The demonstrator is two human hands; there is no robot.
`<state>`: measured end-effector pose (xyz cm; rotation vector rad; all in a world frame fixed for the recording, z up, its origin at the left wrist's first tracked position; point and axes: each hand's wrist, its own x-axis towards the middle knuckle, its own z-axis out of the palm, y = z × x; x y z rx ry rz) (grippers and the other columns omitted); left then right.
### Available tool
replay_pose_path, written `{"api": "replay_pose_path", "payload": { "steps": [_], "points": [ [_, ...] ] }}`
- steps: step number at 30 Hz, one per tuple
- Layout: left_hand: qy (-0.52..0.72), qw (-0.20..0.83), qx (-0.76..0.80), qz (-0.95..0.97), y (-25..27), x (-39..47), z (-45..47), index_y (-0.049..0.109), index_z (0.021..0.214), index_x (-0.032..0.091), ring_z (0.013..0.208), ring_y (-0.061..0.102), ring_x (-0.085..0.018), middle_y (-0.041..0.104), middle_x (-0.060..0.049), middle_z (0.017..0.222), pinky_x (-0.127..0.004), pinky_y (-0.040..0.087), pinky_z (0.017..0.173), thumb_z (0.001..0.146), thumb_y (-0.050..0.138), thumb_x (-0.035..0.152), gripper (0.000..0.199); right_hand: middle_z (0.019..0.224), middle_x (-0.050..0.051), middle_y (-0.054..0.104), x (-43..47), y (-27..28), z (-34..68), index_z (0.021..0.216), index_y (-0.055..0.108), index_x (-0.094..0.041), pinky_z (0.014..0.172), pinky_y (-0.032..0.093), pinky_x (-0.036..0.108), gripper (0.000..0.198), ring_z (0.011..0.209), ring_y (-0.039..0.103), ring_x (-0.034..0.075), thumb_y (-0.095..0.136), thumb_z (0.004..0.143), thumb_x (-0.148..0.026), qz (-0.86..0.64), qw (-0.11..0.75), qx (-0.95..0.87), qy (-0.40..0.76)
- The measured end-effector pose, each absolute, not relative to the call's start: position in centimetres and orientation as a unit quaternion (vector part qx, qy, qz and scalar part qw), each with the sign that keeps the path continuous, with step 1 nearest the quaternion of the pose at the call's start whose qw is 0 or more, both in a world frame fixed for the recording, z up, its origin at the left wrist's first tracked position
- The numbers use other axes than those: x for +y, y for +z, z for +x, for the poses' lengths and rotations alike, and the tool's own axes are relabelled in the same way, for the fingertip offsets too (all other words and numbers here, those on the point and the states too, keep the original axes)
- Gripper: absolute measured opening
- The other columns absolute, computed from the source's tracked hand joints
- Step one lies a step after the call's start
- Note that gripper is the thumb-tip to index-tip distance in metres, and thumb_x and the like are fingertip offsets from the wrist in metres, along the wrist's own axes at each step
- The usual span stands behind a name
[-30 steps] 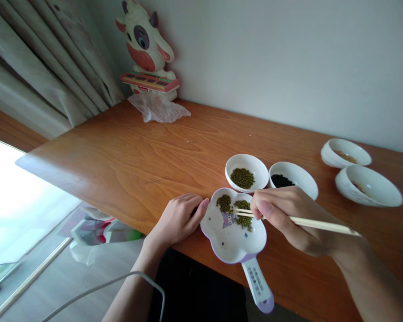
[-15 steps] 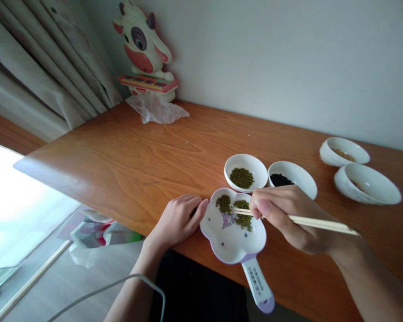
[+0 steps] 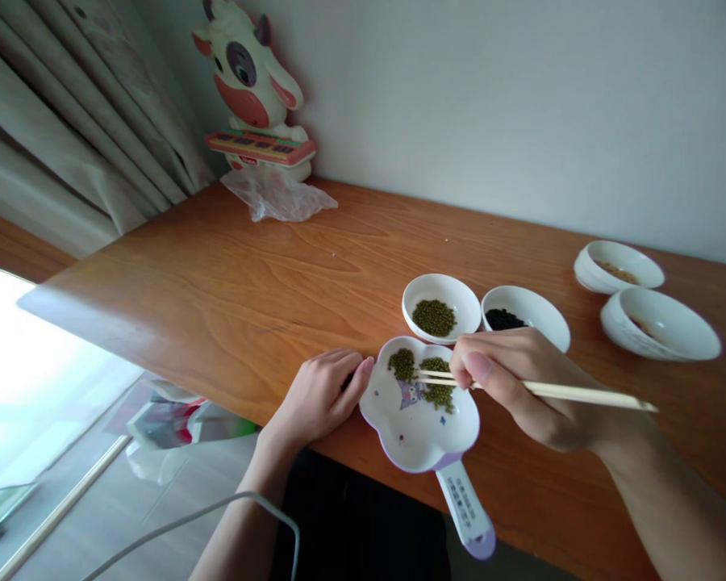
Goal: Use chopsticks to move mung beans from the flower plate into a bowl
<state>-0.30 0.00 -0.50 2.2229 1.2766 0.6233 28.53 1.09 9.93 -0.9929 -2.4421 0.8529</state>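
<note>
A white flower-shaped dish [image 3: 393, 436] with a purple rim and a handle lies at the table's front edge. In it are two patches of green mung beans [image 3: 402, 365], with a cartoon print below them. My right hand [image 3: 514, 387] is closed on a pair of chopsticks [image 3: 572, 391], whose slightly parted tips lie between the bean patches; no bean shows clearly between them. My left hand [image 3: 323, 395] rests on the table, fingers curled, with thumb and fingertips at the dish's left rim. Part of its fingers hides behind the thumb.
Behind the dish stand a bowl of mung beans [image 3: 440, 284] and a bowl of black beans [image 3: 548, 319], partly covered by my right hand. Two more bowls [image 3: 671, 343] are at the right. A cow toy [image 3: 257, 89] and a plastic bag [image 3: 278, 198] sit at the back left.
The chopsticks' rear end has dropped slightly and their tips look a little further apart. My left hand stays at the dish. The whole view has shifted slightly.
</note>
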Motion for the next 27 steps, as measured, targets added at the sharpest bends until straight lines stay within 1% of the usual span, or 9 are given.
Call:
{"api": "replay_pose_path", "payload": {
  "steps": [8, 16, 22, 27],
  "points": [
    [0.229, 0.251, 0.469, 0.815, -0.31, -0.07, -0.29, 0.045, 0.078, 0.02, 0.069, 0.052, -0.014, 0.058, -0.001, 0.076, -0.03, 0.037, 0.07, 0.113, 0.037, 0.035, 0.039, 0.076, 0.001, 0.059, 1.05, 10.06, 28.9, 0.082, 0.057, -0.02, 0.067, 0.033, 0.036, 0.049, 0.069, 0.052, 0.015, 0.027, 0.114, -0.043, -0.368, 0.189, -0.858, 0.306],
    [0.231, 0.249, 0.467, 0.816, -0.2, -0.05, -0.25, 0.045, 0.077, 0.02, 0.069, 0.052, -0.015, 0.058, -0.002, 0.076, -0.03, 0.038, 0.07, 0.113, 0.037, 0.035, 0.04, 0.076, 0.003, 0.061, 1.43, 9.64, 28.59, 0.082, 0.056, -0.02, 0.067, 0.033, 0.035, 0.048, 0.069, 0.051, 0.016, 0.028, 0.114, -0.041, -0.362, 0.178, -0.866, 0.295],
    [0.238, 0.238, 0.466, 0.818, -0.28, -0.07, -0.19, 0.047, 0.076, 0.02, 0.068, 0.054, -0.014, 0.059, -0.002, 0.075, -0.029, 0.039, 0.068, 0.112, 0.038, 0.034, 0.04, 0.075, 0.002, 0.06, 1.45, 9.56, 28.57, 0.081, 0.055, -0.02, 0.067, 0.033, 0.035, 0.048, 0.068, 0.051, 0.015, 0.027, 0.114, -0.041, -0.359, 0.184, -0.869, 0.286],
    [0.233, 0.246, 0.467, 0.817, -0.28, -0.1, -0.21, 0.046, 0.077, 0.02, 0.069, 0.053, -0.015, 0.059, -0.001, 0.075, -0.029, 0.038, 0.069, 0.113, 0.038, 0.034, 0.039, 0.076, 0.001, 0.06, 1.52, 9.75, 28.63, 0.082, 0.056, -0.019, 0.067, 0.031, 0.035, 0.049, 0.068, 0.05, 0.015, 0.027, 0.114, -0.041, -0.351, 0.188, -0.871, 0.288]
  ]
}}
